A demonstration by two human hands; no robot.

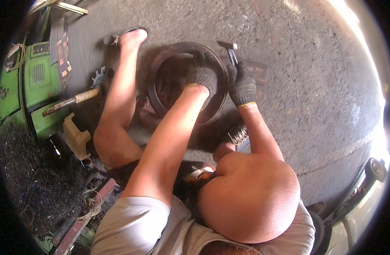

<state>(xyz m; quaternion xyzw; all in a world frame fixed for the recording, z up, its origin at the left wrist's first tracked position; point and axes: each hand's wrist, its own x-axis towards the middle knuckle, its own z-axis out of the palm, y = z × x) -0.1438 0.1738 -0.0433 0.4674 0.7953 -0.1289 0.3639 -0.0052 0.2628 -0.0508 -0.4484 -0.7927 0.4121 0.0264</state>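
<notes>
A dark, rusty metal ring [151, 80], wide like a wheel rim, lies between my feet. My left hand [201, 75], in a dark knitted glove with a yellow cuff, reaches over the ring's opening toward its far right side. Its fingers blend into the dark metal, so their grip is unclear. Just right of the ring, my right hand [242, 85], gloved the same way, is closed round the handle of a hammer [232, 54]. The hammer head points away from me, above the ground and apart from the ring.
A flat rusty plate [257, 73] lies right of my right hand. At left stand a green machine [35, 72], a round bar [71, 102], a toothed gear [99, 76] and a heap of dark metal shavings [33, 178]. A pale vehicle [358, 216] is at lower right.
</notes>
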